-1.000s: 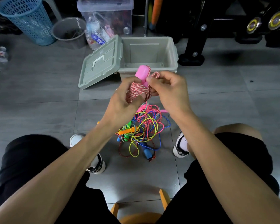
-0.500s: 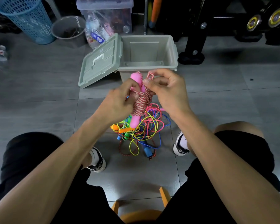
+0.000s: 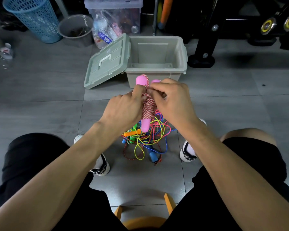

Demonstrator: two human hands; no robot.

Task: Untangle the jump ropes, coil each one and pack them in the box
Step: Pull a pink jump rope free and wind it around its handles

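Observation:
A red-and-white jump rope (image 3: 148,108) with pink handles is wound into a tight upright bundle, held above the floor. My left hand (image 3: 123,107) grips the bundle from the left side. My right hand (image 3: 172,100) pinches the rope near the upper pink handles. Below lies a tangle of pink, yellow, blue and green ropes (image 3: 146,140) on the tiles between my feet. Behind my hands stands the grey-green box (image 3: 182,59), open and with nothing visible in it, its lid (image 3: 107,62) leaning on its left side.
A blue mesh basket (image 3: 35,19), a grey bucket (image 3: 75,29) and a clear bin of clutter (image 3: 113,19) stand at the back left. Black gym equipment (image 3: 207,39) fills the back right. I sit on an orange stool (image 3: 143,219).
The bundle has turned from lying across my left hand to standing upright, and the rope's end is now wound over the handles. Both hands have sunk a little lower.

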